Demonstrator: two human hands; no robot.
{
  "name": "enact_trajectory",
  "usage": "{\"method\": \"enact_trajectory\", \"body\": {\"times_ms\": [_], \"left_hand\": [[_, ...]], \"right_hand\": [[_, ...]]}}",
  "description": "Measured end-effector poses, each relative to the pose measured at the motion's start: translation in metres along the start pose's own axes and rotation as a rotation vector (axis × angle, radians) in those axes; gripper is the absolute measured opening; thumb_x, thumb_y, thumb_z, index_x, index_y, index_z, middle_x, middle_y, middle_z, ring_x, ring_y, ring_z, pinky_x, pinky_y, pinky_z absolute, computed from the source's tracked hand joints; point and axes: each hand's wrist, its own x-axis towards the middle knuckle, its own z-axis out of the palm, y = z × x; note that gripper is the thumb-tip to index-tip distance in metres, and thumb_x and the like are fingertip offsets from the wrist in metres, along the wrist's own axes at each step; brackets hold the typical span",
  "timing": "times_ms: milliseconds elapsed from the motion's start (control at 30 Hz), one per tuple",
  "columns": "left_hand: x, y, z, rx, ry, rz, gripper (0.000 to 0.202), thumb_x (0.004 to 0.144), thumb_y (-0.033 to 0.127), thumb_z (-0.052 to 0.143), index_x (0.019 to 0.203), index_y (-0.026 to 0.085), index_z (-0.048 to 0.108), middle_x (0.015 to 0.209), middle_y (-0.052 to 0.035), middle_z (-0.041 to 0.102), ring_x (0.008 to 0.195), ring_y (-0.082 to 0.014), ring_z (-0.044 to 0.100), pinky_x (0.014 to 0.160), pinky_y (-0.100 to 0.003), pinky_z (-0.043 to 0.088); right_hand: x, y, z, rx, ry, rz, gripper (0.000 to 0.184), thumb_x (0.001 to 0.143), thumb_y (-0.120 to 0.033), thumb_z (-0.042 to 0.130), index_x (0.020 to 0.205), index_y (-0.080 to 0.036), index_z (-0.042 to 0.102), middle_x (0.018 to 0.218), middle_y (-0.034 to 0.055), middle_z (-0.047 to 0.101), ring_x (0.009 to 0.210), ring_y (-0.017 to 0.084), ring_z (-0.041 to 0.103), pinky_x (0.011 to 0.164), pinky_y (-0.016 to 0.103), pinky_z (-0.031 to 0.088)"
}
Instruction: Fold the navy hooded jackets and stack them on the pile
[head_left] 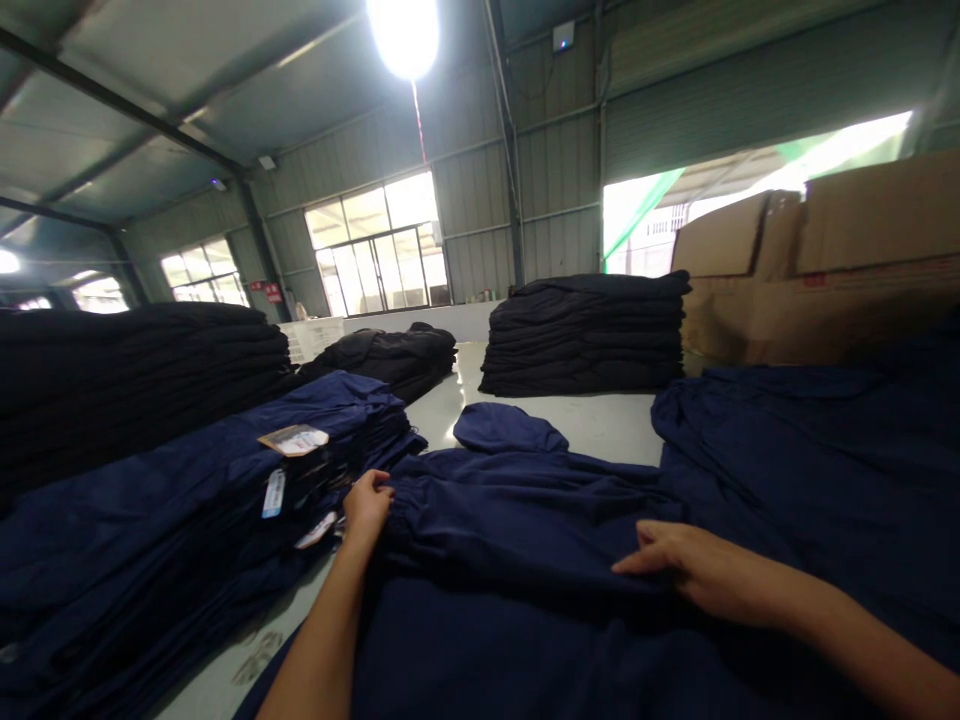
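A navy blue garment [517, 520] lies spread across the table in front of me, its cloth creased in long folds. At its left edge, where the fabric is gathered, my left hand [369, 505] is closed with the cloth between thumb and fingers. My right hand [675, 560] is closed on the garment's right part, its index finger pointing left; its lower fingers are partly hidden. Beyond the far edge, a rounded navy piece of cloth [510, 428] rests on the table; whether it joins the garment I cannot tell.
Folded navy garments with paper tags [274, 493] are piled on the left. More navy cloth [810, 460] is heaped at right. Black garment stacks [585, 335] stand farther back on the pale table [615, 415]. Cardboard boxes [750, 300] stand at the right rear.
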Motion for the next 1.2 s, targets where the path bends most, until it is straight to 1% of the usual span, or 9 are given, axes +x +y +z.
{"method": "enact_trajectory", "body": {"times_ms": [133,267,367,467,600,700,900,1000,1200], "left_hand": [[-0.022,0.026,0.004,0.061,0.000,0.271,0.025,0.087,0.022,0.041,0.101,0.021,0.061,0.105,-0.0065,0.065,0.104,-0.0207,0.056,0.093,-0.030,0.037],[-0.049,0.047,0.017,0.248,-0.363,0.637,0.039,0.081,0.035,0.053,0.119,0.028,0.056,0.123,-0.0053,0.058,0.119,-0.0252,0.046,0.104,-0.041,0.025],[-0.058,0.044,0.022,0.439,-0.609,0.410,0.088,0.059,0.053,0.070,0.137,0.030,0.035,0.142,-0.0141,0.036,0.130,-0.0392,0.028,0.101,-0.059,0.018],[-0.057,0.038,0.024,0.586,-0.629,0.201,0.108,0.053,0.056,0.073,0.143,0.026,0.022,0.145,-0.0242,0.022,0.131,-0.0448,0.021,0.097,-0.067,0.013],[-0.058,0.043,0.029,0.555,-0.556,0.314,0.085,0.071,0.060,0.055,0.143,0.029,0.022,0.149,-0.0145,0.019,0.132,-0.0465,0.014,0.094,-0.072,0.005],[-0.063,0.049,0.037,0.478,-0.540,0.463,0.062,0.083,0.061,0.031,0.140,0.036,0.028,0.149,-0.0029,0.023,0.133,-0.0441,0.013,0.094,-0.072,0.002],[-0.065,0.039,0.046,0.546,-0.618,0.288,0.078,0.075,0.077,0.024,0.142,0.037,0.018,0.151,-0.0050,0.013,0.131,-0.0503,0.003,0.093,-0.073,-0.002],[-0.061,0.031,0.049,0.537,-0.644,0.243,0.086,0.070,0.082,0.023,0.142,0.037,0.013,0.152,-0.0060,0.006,0.130,-0.0507,-0.005,0.093,-0.073,-0.006],[-0.061,0.031,0.054,0.535,-0.625,0.245,0.092,0.065,0.086,0.026,0.142,0.037,0.013,0.152,-0.0091,0.002,0.129,-0.0520,-0.007,0.091,-0.073,-0.007]], "right_hand": [[-0.002,-0.004,-0.003,0.113,-0.078,0.047,0.042,0.077,-0.039,0.047,0.115,-0.029,0.063,0.111,0.0043,0.066,0.104,0.025,0.057,0.094,0.035,0.041],[0.003,0.008,0.000,0.078,0.054,0.171,0.041,0.077,-0.033,0.044,0.111,-0.026,0.066,0.105,0.0037,0.069,0.097,0.025,0.062,0.089,0.035,0.045],[0.003,0.022,0.005,-0.069,0.118,0.312,0.052,0.067,-0.027,0.053,0.119,-0.027,0.060,0.109,0.0049,0.068,0.100,0.028,0.061,0.088,0.038,0.045],[0.004,0.036,0.005,-0.093,0.191,0.282,0.046,0.074,-0.035,0.049,0.117,-0.024,0.062,0.111,0.0068,0.066,0.104,0.026,0.058,0.091,0.036,0.043],[0.018,0.054,-0.003,-0.162,0.393,0.221,0.044,0.085,-0.029,0.029,0.110,-0.021,0.065,0.108,0.0081,0.064,0.104,0.022,0.055,0.092,0.033,0.041],[0.039,0.064,-0.010,-0.280,0.376,0.268,0.044,0.082,-0.018,0.031,0.110,-0.023,0.065,0.102,0.0098,0.063,0.097,0.023,0.054,0.085,0.035,0.042],[0.073,0.065,-0.004,-0.367,0.266,0.258,0.021,0.076,-0.030,0.051,0.084,-0.031,0.070,0.107,0.0041,0.064,0.105,0.028,0.049,0.083,0.042,0.038],[0.075,0.071,-0.007,-0.334,0.281,0.296,0.025,0.083,-0.034,0.042,0.085,-0.031,0.066,0.102,-0.0001,0.066,0.103,0.022,0.053,0.086,0.037,0.038],[0.069,0.088,-0.038,-0.343,0.397,0.601,0.035,0.086,-0.028,0.031,0.091,-0.019,0.064,0.094,0.0130,0.066,0.092,0.029,0.059,0.072,0.039,0.043]]}}
